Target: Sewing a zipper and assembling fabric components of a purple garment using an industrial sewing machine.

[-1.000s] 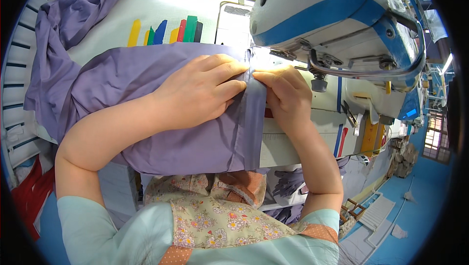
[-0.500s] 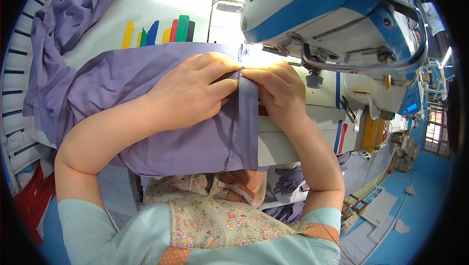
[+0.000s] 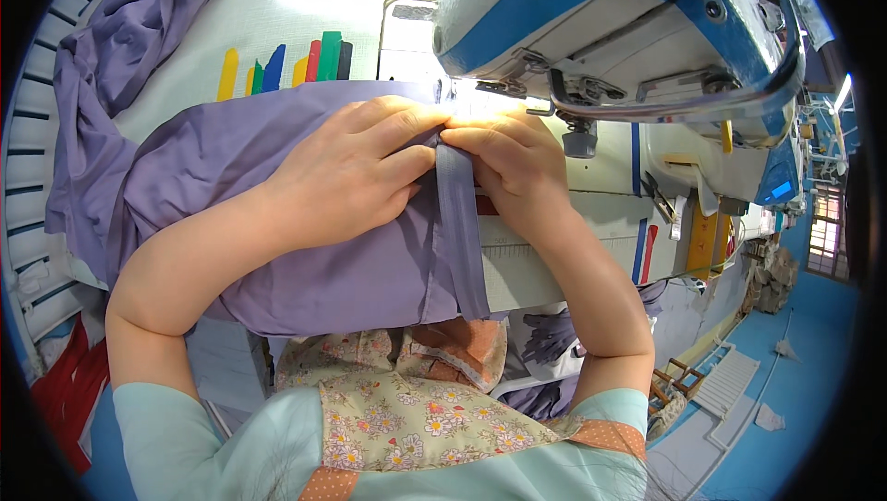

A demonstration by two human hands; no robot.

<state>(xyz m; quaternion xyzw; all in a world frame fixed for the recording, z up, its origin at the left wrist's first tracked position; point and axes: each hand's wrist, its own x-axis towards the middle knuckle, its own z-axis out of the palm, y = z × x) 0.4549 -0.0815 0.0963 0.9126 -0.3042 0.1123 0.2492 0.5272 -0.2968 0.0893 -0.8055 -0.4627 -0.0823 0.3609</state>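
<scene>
A purple fabric piece (image 3: pixel 305 270) lies across the white table, its folded right edge running toward the needle area of a white and blue sewing machine (image 3: pixel 610 30). My left hand (image 3: pixel 356 173) presses flat on the cloth, fingertips at the fold. My right hand (image 3: pixel 513 168) pinches the folded hem strip just in front of the lit presser foot. Both hands meet at the fold, fingertips almost touching. The needle itself is hidden by the glare and the fingers.
More purple fabric (image 3: pixel 120 48) is heaped at the table's left and back. Coloured tape strips (image 3: pixel 286 62) mark the tabletop behind the cloth. Purple pieces (image 3: pixel 550 335) hang below the table on the right. A blue floor with white slatted panels (image 3: pixel 721 390) lies lower right.
The folded hem has narrowed and turned more on edge under my fingers. Both hands and the cloth have drifted slightly left in view as my head moved closer to the machine.
</scene>
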